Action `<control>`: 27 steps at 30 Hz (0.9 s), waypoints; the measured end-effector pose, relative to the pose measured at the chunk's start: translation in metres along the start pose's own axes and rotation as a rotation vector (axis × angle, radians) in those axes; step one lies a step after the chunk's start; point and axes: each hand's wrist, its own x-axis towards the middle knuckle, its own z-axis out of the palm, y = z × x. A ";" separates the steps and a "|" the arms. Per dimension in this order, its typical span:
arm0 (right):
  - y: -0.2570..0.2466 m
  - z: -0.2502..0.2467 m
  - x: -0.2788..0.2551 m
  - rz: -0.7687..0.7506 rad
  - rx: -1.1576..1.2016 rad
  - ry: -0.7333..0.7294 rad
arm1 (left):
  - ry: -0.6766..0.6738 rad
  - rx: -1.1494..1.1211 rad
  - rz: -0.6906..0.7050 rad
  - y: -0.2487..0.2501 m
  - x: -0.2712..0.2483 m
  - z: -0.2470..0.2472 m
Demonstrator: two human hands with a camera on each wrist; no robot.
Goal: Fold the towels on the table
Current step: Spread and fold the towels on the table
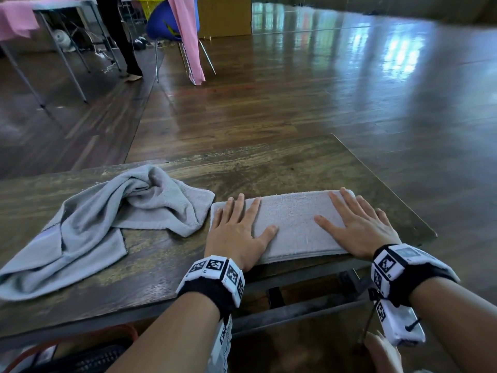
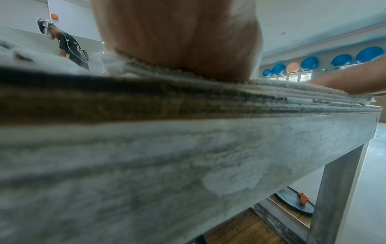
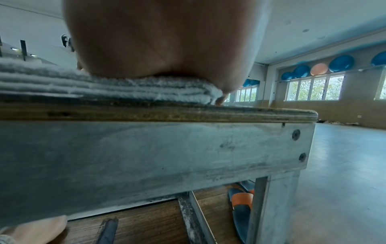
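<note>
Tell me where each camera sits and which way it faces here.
Head: worn high, looking forward and down at the table; left hand and right hand lie flat on the folded towel, crumpled towel beside.
Left wrist: below the table edge, looking along the palm toward the towel's layers.
Right wrist: likewise, under its palm.
Shared: both wrist views show the towel's stacked edge.

Folded towel [image 1: 293,224] at table's [image 1: 269,162] near right edge, crumpled towel [image 1: 107,216] just left.

A gym or exercise studio: a wide polished wooden floor [image 1: 336,84], a mirrored wall [image 1: 309,14], and blue and orange exercise balls [image 3: 319,69] shelved above the windows [image 3: 313,89].
</note>
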 end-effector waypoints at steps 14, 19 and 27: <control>0.006 0.001 0.000 0.048 0.023 0.047 | 0.058 -0.010 -0.019 -0.013 -0.004 0.000; 0.007 -0.001 -0.001 0.081 0.013 0.048 | 0.044 -0.027 -0.021 -0.015 -0.004 0.000; -0.006 -0.015 -0.001 0.118 -0.152 0.005 | 0.055 -0.019 -0.093 -0.017 -0.004 0.004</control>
